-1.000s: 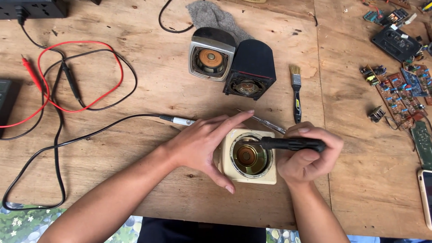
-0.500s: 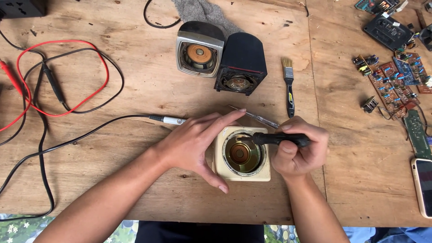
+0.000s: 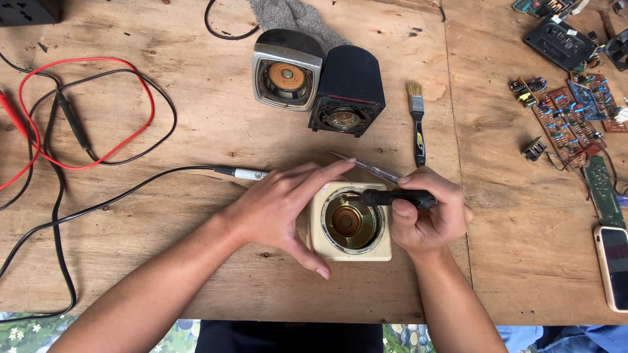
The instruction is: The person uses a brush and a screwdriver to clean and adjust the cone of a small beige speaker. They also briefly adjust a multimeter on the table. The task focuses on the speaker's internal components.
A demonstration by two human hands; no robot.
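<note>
Speaker [image 3: 352,224], cream box w/ brassy cone facing up, sits near-centre on the counter [image 3: 196,261], btwn my two hands. Left hand [image 3: 275,209] braces its left side: fingers spread, thumb down along the near-left corner, index stretched across the far edge, palm touching the box. Right hand [image 3: 428,219] is just right of the box, fingers curled tight round a black tool [image 3: 396,197] that lies horizontal, its tip over the cone's far-right rim; can't tell if the tip touches. Thin metal rod [image 3: 366,168] lies slanted just far of the box, partly under my fingertips.

Far of that: two more speakers side by side, touching, a silver-faced one [image 3: 286,70] w/ orange cone and a black one [image 3: 347,91] to its right. Brush [image 3: 417,124] lies right of them, bristles pointing far. Grey cloth [image 3: 288,14] at the far edge. Left side: red lead [image 3: 85,60] looped w/ black leads, plus a black cable [image 3: 131,193] ending in a silver plug just left of my left hand. Right side: circuit boards [image 3: 562,108] scattered, well apart from the box; phone [image 3: 613,267] at the near-right edge.
</note>
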